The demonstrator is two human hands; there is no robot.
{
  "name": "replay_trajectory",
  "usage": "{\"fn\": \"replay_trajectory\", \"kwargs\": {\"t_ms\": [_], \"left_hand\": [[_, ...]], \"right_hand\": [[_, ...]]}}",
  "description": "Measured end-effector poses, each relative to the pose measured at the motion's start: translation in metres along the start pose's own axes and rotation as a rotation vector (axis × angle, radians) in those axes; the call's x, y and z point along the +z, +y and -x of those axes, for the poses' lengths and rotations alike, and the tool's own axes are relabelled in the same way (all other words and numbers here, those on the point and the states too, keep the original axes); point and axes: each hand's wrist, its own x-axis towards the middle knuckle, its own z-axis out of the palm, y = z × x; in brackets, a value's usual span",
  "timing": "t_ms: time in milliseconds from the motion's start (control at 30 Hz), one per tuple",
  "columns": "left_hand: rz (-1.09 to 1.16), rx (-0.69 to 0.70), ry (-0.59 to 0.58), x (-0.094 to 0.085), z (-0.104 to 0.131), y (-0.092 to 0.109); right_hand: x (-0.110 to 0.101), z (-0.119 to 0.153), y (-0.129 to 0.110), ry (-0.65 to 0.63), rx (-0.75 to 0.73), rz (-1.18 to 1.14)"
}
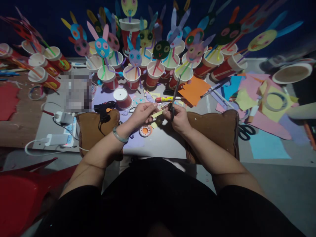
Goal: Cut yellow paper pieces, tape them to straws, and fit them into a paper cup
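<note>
Between my two hands is a narrow yellow paper strip (158, 114). My left hand (143, 114), with a bangle on the wrist, pinches its left end. My right hand (179, 119) is closed around the handles of a pair of scissors (175, 93), whose blades point up and away; its fingertips also touch the strip's right end. Below the strip, an orange and white ring (145, 131) lies on the table. A yellow and red marker (168, 99) lies just beyond my hands, among small paper scraps. An upside-down paper cup (123, 98) stands left of them.
Paper cups with paper rabbit heads on straws (135, 59) fill the back. A black glue gun (105, 108) rests on a brown cushion (85, 131) at left, near plugged-in chargers (59, 140). Coloured paper (269, 154), a tape roll (275, 100) and other scissors (247, 131) lie at right.
</note>
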Motion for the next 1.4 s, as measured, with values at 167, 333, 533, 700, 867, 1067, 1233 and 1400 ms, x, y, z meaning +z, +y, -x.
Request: {"fn": "replay_trajectory", "kwargs": {"t_ms": [167, 333, 533, 700, 867, 1067, 1233, 1400], "left_hand": [[0.007, -0.024, -0.006, 0.002, 0.003, 0.002], [0.064, 0.084, 0.131, -0.003, -0.001, 0.003], [0.162, 0.24, 0.281, -0.01, -0.006, 0.006], [0.175, 0.29, 0.351, -0.009, -0.006, 0.009], [0.164, 0.264, 0.296, -0.009, -0.006, 0.006], [0.138, 0.254, 0.262, -0.009, -0.006, 0.001], [0.139, 0.249, 0.253, -0.008, -0.006, 0.002], [0.14, 0.237, 0.261, -0.007, -0.006, 0.004]], "right_hand": [[0.001, 0.001, -0.002, 0.015, -0.016, 0.053], [0.001, 0.001, -0.002, -0.079, -0.088, 0.087], [-0.004, 0.0, 0.003, -0.196, -0.068, 0.328], [-0.005, 0.0, 0.002, -0.272, 0.027, 0.429], [-0.002, 0.0, 0.001, -0.295, 0.05, 0.432], [0.0, 0.001, 0.0, -0.3, 0.056, 0.407], [0.001, 0.002, -0.002, -0.306, 0.068, 0.366], [0.001, 0.002, 0.001, -0.317, 0.047, 0.342]]}}
